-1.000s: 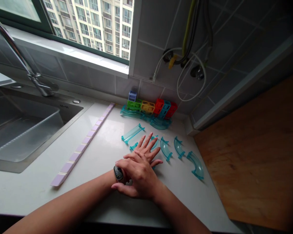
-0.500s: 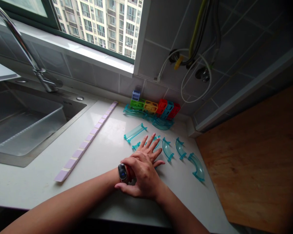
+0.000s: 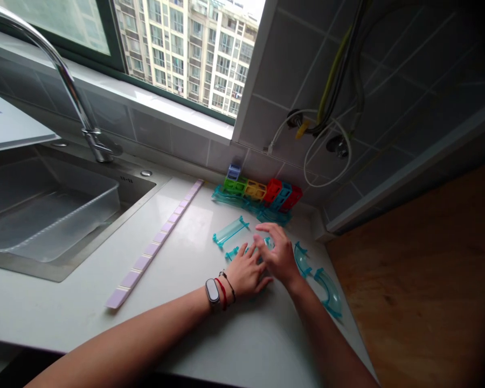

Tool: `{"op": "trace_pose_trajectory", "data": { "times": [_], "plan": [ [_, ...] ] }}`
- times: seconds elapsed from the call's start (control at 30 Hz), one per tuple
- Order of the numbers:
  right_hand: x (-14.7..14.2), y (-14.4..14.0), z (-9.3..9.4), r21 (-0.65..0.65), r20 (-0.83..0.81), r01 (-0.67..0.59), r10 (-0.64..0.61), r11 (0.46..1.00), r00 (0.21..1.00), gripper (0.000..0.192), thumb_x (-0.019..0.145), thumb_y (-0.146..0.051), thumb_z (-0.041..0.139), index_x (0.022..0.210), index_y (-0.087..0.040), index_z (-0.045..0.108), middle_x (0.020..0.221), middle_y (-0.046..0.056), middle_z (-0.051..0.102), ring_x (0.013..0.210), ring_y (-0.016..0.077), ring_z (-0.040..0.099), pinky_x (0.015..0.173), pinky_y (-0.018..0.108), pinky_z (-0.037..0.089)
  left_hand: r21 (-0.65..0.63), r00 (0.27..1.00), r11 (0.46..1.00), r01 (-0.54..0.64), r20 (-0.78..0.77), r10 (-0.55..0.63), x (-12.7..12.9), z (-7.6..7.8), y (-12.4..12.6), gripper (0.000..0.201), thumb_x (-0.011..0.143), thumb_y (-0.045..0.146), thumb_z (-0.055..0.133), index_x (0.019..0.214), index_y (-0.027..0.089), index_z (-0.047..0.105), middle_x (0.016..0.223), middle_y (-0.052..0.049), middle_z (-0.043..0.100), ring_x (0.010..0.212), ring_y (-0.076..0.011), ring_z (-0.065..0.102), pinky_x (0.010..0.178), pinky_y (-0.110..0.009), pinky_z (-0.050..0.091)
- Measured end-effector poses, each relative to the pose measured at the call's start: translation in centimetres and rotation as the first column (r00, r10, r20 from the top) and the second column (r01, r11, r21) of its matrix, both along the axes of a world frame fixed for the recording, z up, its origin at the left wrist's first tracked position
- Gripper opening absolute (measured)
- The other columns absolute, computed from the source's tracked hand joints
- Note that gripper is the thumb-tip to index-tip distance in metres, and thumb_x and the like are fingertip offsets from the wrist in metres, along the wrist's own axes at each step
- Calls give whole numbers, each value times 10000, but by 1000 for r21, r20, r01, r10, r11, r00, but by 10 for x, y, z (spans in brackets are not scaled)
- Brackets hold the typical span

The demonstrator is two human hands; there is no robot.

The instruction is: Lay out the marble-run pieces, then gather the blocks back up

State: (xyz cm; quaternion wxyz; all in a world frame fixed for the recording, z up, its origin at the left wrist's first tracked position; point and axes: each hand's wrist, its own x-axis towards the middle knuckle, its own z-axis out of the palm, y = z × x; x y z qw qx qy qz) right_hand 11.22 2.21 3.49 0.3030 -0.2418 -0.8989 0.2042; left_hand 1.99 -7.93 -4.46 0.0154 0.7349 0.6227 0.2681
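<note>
Since before, right hand [image 3: 280, 255] leaves the left wrist and now reaches forward, fingers loose, over a teal track piece [image 3: 269, 242]; left hand [image 3: 247, 274] lies flat beside it.

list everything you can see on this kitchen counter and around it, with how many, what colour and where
straight track piece: 1, clear teal, on the counter left of the hands
curved track pieces: 2 in plain view, clear teal, right of the hands; more partly hidden under them
block row: 1 row, blue, green, yellow, red, against the back wall, on more teal track
long strip: 1, lilac with pale bands, lying diagonally beside the sink
sink: 1, steel, left, with a clear tub inside
tap: 1, chrome, behind the sink
hoses: several, white, yellow, grey, on the tiled wall
wooden board: 1, brown, right
left hand: flat on the counter, wristbands on
right hand: over the track pieces
</note>
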Motion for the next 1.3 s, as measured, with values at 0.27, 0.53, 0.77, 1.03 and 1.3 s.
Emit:
{"op": "trace_pose_trajectory", "data": {
  "times": [0.27,0.53,0.77,1.03,1.3],
  "plan": [
    [-23,119,-39,112,300,172,-198,979,933,280,970,-282,642,1217,-159,686,1336,141,641,1247,291,601,1089,486,477,-40,1000,999,24,7,-24,-4,8,-2,450,1014,543,492,1136,183,732,1437,-180,594,1493,-421,387,1183,-627,324],
    [-9,134,-57,242,400,192,-278,951,873,373,995,-376,673,1316,-191,627,1348,107,630,1221,288,617,1046,530,513,-44,1000,999,25,15,-24,-5,9,-1,439,1011,531,496,1132,184,735,1442,-187,594,1467,-422,418,1165,-636,344],
    [9,126,-46,265,342,123,-212,956,916,384,923,-258,691,1296,-173,655,1206,116,680,1153,291,625,1025,477,514,-20,999,1000,23,47,-22,-5,8,-1,415,993,525,539,1122,187,743,1409,-176,618,1444,-424,448,1168,-624,356],
    [50,52,-3,256,43,220,-238,941,970,534,894,-293,645,1417,-191,606,1157,123,656,1117,311,611,1036,501,511,32,974,999,-36,224,28,-7,9,3,554,1019,596,466,1342,188,657,1405,-179,630,1480,-412,403,1208,-641,303],
    [112,-74,-11,-278,-181,210,-265,937,947,511,937,-385,680,1424,-243,622,1172,100,671,1011,245,701,908,403,622,89,841,959,268,465,-278,-11,46,-11,530,926,627,621,1236,202,687,1296,-144,714,1363,-315,566,1180,-460,436]
  ]
}}
